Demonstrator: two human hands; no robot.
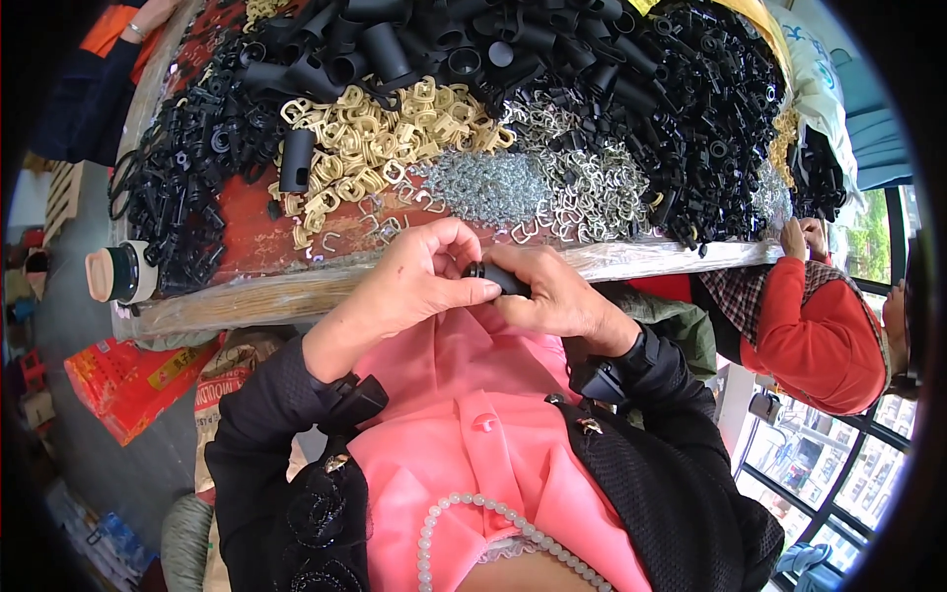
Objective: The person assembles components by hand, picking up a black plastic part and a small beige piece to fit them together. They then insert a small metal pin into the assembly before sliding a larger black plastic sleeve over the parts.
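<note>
In front of my chest, just over the table's near edge, my two hands meet at a short black plastic cylinder (507, 279). My right hand (562, 292) wraps round its body. At the ringed end, the thumb and fingers of my left hand (416, 284) pinch the part; my fingers hide some of it. Beyond my hands lie a heap of beige plastic clips (370, 143), a pile of small silvery screws (483, 187) and some U-shaped metal rings (592, 192). Farther back is a heap of larger black tubes (385, 54).
Small black parts (178, 187) cover the table's left side, and more black parts (705, 118) are heaped at right. A lidded jar (128, 273) stands at the left corner. A person in red sleeves (814, 335) works at right; another person's dark sleeve (94, 99) shows upper left.
</note>
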